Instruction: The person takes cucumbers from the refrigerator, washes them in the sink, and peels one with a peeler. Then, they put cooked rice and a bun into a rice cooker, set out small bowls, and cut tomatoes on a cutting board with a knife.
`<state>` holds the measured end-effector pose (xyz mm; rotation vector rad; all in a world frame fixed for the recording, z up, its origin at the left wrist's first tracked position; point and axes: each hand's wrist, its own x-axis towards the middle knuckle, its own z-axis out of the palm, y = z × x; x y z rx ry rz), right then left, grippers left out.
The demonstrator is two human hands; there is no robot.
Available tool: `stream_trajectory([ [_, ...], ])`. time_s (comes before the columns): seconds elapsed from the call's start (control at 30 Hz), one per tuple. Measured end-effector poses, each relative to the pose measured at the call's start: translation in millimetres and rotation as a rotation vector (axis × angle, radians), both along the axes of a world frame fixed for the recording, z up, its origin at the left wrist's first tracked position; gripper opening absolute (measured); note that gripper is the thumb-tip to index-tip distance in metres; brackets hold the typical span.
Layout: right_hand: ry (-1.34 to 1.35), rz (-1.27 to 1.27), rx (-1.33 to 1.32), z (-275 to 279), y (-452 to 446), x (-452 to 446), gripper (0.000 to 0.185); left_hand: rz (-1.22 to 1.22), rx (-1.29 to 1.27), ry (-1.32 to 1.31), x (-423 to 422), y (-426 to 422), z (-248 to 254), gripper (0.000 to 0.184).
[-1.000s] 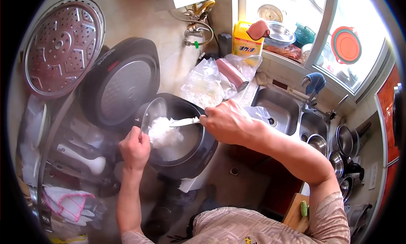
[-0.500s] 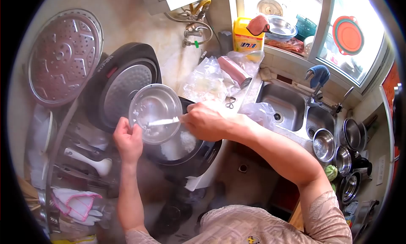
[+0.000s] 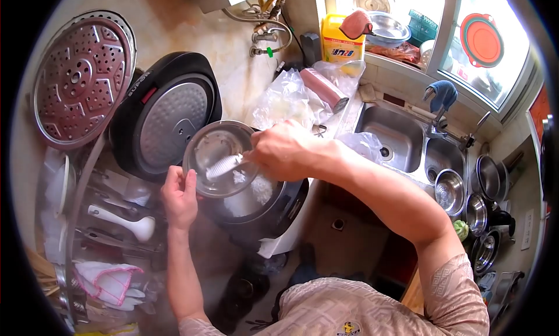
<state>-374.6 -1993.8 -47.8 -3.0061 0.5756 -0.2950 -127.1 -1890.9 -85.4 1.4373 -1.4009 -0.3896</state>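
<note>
Filling hand and serving tool above an open cooker, seen from your head camera. Your left hand (image 3: 179, 199) pinches the near-left rim of a round bowl (image 3: 201, 139), thumb on the inner side and fingers behind. The bowl is tilted so that its inside faces you; small white bits cling to it. Your right hand (image 3: 283, 151) is closed around the handle of a white paddle (image 3: 226, 165), whose head lies across the bowl's opening; whether it touches the wall cannot be told. Below the bowl, and partly hidden by it, the dark cooker (image 3: 286, 212) stands open, with white food (image 3: 262, 189) visible inside. Its lid (image 3: 176, 112) is raised behind, beside a perforated metal disc (image 3: 81, 80) leaning at the wall. To your left lie a white ladle (image 3: 129, 224) and a pink-edged cloth (image 3: 108, 282). Beyond your right hand, a clear plastic bag (image 3: 284, 100) and a pink package (image 3: 324, 90) rest on the surface (image 3: 349, 126) near the double sink (image 3: 399, 139).
</note>
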Motion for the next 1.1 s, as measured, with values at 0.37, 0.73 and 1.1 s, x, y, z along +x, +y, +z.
stream_trajectory([
  [0.37, 0.081, -0.175, 0.008, 2.3, 6.1, 4.3, 0.012, -0.093, -0.486, -0.979, -14.1, -15.0, 5.3, 0.022],
  [0.73, 0.393, -0.075, 0.218, 31.4, 20.5, 18.4, 0.014, 0.163, -0.583, -0.807, -12.3, 0.5, -4.9, 0.021],
  [1.1, 0.301, -0.333, 0.308, 14.7, 11.7, 37.0, 0.016, 0.253, -0.609, -0.724, -12.3, 24.9, -5.4, 0.022],
])
